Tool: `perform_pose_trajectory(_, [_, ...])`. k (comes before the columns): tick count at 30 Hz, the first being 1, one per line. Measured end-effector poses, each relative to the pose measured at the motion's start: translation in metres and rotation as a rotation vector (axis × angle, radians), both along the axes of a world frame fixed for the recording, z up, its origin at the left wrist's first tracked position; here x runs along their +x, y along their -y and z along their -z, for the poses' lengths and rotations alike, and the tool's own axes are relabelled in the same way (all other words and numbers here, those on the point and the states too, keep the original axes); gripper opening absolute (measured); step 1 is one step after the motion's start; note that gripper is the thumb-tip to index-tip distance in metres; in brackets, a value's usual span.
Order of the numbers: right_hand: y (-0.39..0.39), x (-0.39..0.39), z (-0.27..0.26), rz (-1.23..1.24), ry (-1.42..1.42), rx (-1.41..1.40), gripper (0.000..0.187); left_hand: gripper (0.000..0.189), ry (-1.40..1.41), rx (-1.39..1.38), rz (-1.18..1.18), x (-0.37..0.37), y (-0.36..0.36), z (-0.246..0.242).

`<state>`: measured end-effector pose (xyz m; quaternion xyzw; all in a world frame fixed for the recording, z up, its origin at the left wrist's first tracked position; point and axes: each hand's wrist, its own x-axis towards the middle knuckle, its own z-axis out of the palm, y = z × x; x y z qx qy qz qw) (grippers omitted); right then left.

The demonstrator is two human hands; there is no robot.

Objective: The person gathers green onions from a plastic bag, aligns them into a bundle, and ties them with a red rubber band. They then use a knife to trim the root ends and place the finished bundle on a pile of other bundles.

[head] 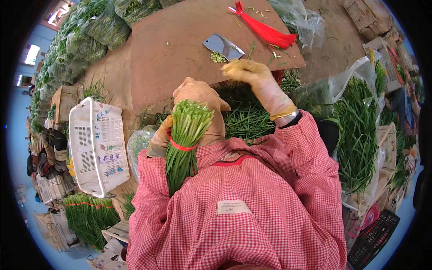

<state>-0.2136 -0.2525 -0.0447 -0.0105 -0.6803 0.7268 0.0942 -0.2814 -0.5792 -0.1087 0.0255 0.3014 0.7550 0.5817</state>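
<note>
My left hand (160,137), in a yellowish glove, grips a thick bundle of green stalks (184,141) with evenly cut pale ends; a red tie circles the bundle. My right hand (248,72), gloved too and blurred by motion, is over the near edge of the brown board (162,60). Whether its fingers hold anything is unclear. Just beyond it a rectangular metal blade (223,46) lies on the board, with small chopped green pieces (217,57) beside it. A bunch of red ties (266,30) rests farther right, among loose stalk scraps.
At the left stands a white plastic crate (111,148), with red-tied green bundles (89,216) below it. Loose greens (249,121) lie under the board's near edge. Filled plastic bags (106,32) are piled at upper left. An open bag of long greens (356,135) is at my right.
</note>
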Motion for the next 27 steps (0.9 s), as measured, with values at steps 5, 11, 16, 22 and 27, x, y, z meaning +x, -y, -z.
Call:
perform_pose_trajectory(5, [0.000,0.031,0.037,-0.053,0.427,0.761,0.022,0.110,-0.147,0.033,0.053,-0.006,0.003,0.007])
perform_pose_trajectory(11, [0.022,0.042,0.029,0.004,0.053,0.217,0.051,0.121,-0.097,0.186,0.083,-0.012,0.002,0.012])
perform_pose_trajectory(16, [0.066,0.030,0.017,0.073,-0.368,0.582,0.031,0.117,-0.272,0.208,0.064,-0.015,0.019,0.025])
perform_pose_trajectory(22, [0.079,0.027,0.011,0.046,-0.013,0.251,0.026,0.113,-0.327,0.128,0.182,-0.025,0.037,0.040])
perform_pose_trajectory(27, [0.079,0.033,0.010,0.113,-0.055,0.505,0.021,0.112,-0.387,0.034,0.126,-0.020,0.038,0.037])
